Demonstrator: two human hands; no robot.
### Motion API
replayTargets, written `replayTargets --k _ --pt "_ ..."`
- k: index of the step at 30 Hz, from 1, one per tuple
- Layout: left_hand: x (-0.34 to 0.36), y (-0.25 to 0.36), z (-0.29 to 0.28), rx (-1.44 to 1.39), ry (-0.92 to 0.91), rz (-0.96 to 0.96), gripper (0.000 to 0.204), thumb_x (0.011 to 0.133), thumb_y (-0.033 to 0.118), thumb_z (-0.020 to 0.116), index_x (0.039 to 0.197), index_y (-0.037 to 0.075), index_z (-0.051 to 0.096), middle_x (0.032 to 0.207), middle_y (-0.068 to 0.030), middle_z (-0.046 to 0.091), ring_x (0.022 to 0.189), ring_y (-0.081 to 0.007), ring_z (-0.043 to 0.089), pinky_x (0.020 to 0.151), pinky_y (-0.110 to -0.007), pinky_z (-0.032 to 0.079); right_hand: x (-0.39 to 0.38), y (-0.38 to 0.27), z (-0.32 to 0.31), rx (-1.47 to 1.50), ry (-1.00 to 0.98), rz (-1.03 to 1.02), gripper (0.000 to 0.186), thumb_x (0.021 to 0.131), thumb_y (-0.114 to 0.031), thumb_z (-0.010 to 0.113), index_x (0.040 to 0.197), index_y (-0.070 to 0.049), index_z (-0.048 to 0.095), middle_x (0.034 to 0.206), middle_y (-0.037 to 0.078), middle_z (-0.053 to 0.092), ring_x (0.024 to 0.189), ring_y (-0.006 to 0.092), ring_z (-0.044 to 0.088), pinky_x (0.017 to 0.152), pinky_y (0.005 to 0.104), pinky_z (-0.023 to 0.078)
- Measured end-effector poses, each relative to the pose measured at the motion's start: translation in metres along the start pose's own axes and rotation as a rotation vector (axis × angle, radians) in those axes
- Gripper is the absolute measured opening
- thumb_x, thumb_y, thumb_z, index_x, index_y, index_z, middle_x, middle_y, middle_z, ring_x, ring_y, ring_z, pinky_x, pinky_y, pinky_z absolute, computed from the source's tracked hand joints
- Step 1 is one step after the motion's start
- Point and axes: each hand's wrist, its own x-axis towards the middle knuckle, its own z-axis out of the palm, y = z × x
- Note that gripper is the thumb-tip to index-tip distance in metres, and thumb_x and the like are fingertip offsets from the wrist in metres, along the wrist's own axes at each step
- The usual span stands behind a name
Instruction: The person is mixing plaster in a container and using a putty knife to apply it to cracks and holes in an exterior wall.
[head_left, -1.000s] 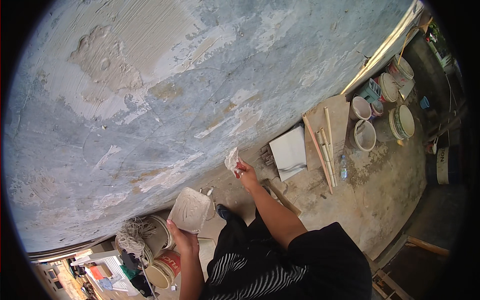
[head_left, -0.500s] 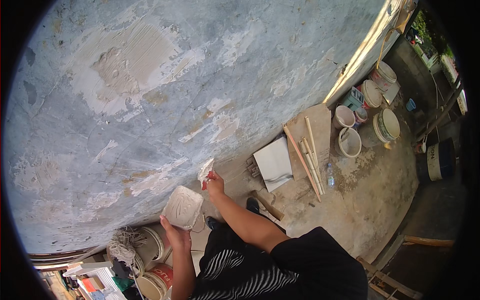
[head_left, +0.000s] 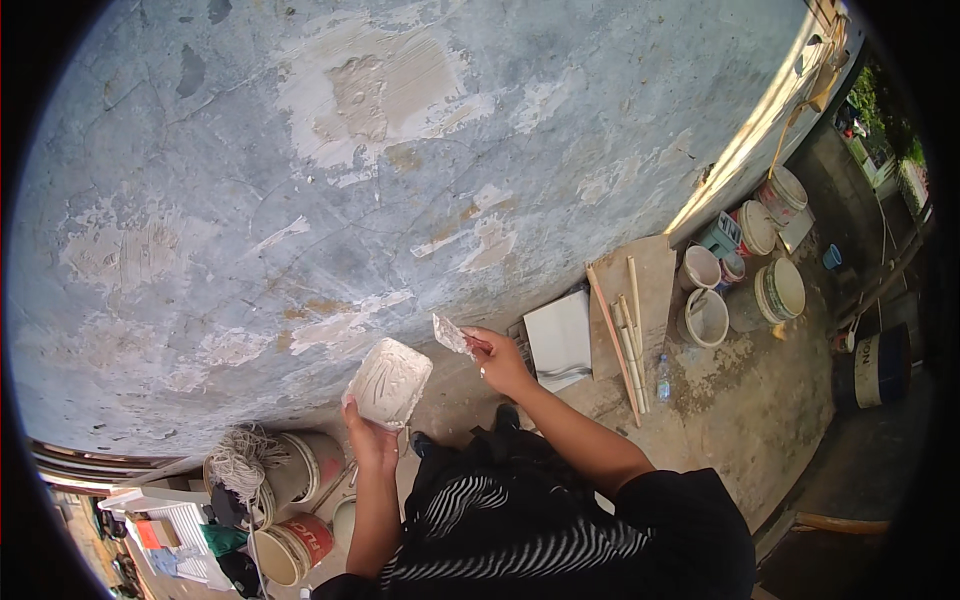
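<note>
My left hand [head_left: 370, 438] grips the near edge of a shallow rectangular tray [head_left: 392, 385] smeared with pale putty. To the right of it, my right hand [head_left: 502, 364] is closed round the reddish handle of a putty knife [head_left: 453, 336]. Putty coats the blade, which points up and left and stands apart from the tray. Some white specks stick to the right hand. Beyond both hands rises a worn blue-grey wall [head_left: 240, 170], with a large beige putty patch [head_left: 410, 85] high up and several thinner smears lower down.
At right lie bamboo poles [head_left: 629, 335] on a board, a white panel [head_left: 560, 340], a plastic bottle [head_left: 664, 380] and several buckets [head_left: 704, 318]. A dark drum [head_left: 880, 365] stands farther off. Lower left are a string mop [head_left: 243, 460] and a paint bucket [head_left: 290, 550].
The view has swung left, so the wall appears farther right. My right hand has moved away from the tray, and the knife blade has tipped from upward to leftward. Both tools stay held.
</note>
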Motion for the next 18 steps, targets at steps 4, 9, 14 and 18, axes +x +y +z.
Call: replayTargets --k 4,9,14,18 --pt "-0.002 -0.001 0.034 -0.038 -0.05 -0.021 0.054 0.101 0.039 0.035 0.145 0.009 0.038 0.145 -0.0128 0.048 0.13 -0.0326 0.051 0.099 -0.055 0.047 -0.008 -0.088 0.011 -0.79 -0.108 -0.696 0.042 0.083 0.003 0.062 0.123 -0.011 0.066 0.115 0.004 0.067 0.1 0.0225 0.061 0.086 0.0356 0.048" --pt "-0.018 0.013 0.091 -0.125 -0.018 0.024 0.055 0.099 0.036 0.032 0.144 0.006 0.041 0.144 -0.0129 0.05 0.128 -0.0328 0.053 0.1 -0.053 0.047 -0.03 -0.102 0.031 -1.068 -0.185 -0.818 0.042 0.079 -0.01 0.068 0.121 -0.015 0.067 0.117 -0.001 0.065 0.104 0.0226 0.056 0.087 0.0388 0.045" --pt "-0.021 0.023 0.097 -0.274 -0.053 0.197 0.048 0.1 0.026 0.03 0.142 0.005 0.038 0.143 -0.0163 0.047 0.13 -0.0344 0.049 0.1 -0.056 0.047 -0.029 -0.12 0.036 -1.097 -0.253 -0.843 0.041 0.08 -0.013 0.069 0.121 -0.017 0.067 0.117 -0.002 0.065 0.104 0.0205 0.055 0.087 0.0383 0.042" --pt "-0.028 0.027 0.094 -0.267 -0.051 0.217 0.048 0.1 0.027 0.03 0.142 0.005 0.038 0.144 -0.0157 0.047 0.13 -0.0349 0.049 0.099 -0.056 0.047 -0.03 -0.133 0.034 -1.125 -0.368 -0.839 0.039 0.081 -0.015 0.07 0.12 -0.018 0.068 0.114 -0.004 0.066 0.102 0.0197 0.056 0.087 0.0375 0.042"
